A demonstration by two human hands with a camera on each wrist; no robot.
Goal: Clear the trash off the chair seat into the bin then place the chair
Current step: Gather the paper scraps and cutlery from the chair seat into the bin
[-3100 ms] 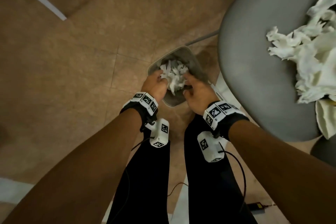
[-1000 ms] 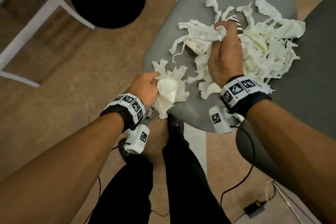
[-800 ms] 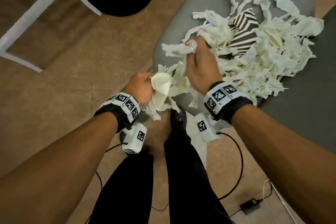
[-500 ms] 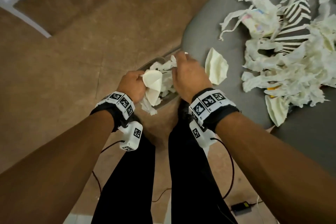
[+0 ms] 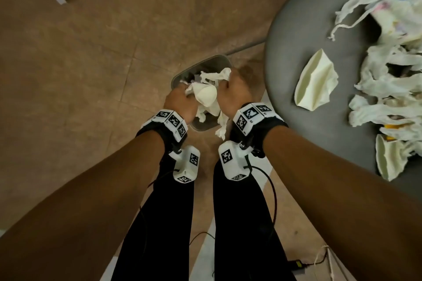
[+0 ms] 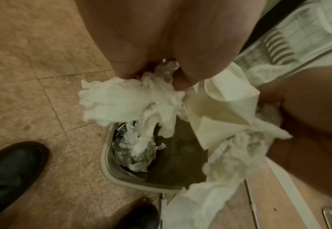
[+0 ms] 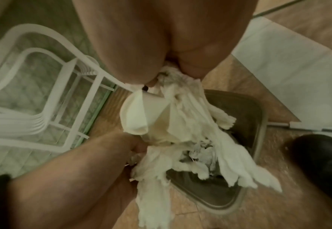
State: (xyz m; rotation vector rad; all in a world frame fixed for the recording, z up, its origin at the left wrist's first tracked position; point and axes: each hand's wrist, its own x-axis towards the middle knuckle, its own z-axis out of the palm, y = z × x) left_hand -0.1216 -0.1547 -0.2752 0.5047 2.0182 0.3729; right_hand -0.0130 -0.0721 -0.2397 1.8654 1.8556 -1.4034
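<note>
My left hand (image 5: 180, 100) and right hand (image 5: 230, 89) grip a bundle of white torn paper scraps and a crushed paper cup (image 5: 206, 96) directly above the small grey bin (image 5: 219, 60) on the floor. In the left wrist view the scraps (image 6: 125, 100) hang over the bin (image 6: 110, 172), which holds more shredded paper. The right wrist view shows the cup (image 7: 141, 114) and paper strips dangling over the bin (image 7: 259, 127). The grey chair seat (image 5: 285, 57) at the right still carries a pile of paper scraps (image 5: 388, 80) and a flattened cup (image 5: 316, 81).
My black-trousered legs and black shoes (image 6: 10, 167) stand just behind the bin. A white wire-frame chair (image 7: 43, 86) is on the tile floor to the left. A cable and adapter (image 5: 299, 263) lie on the floor by my right leg.
Both hands gathered paper and a cup from the seat, then swung left and down with it to over the bin. One flattened cup stayed on the seat edge.
</note>
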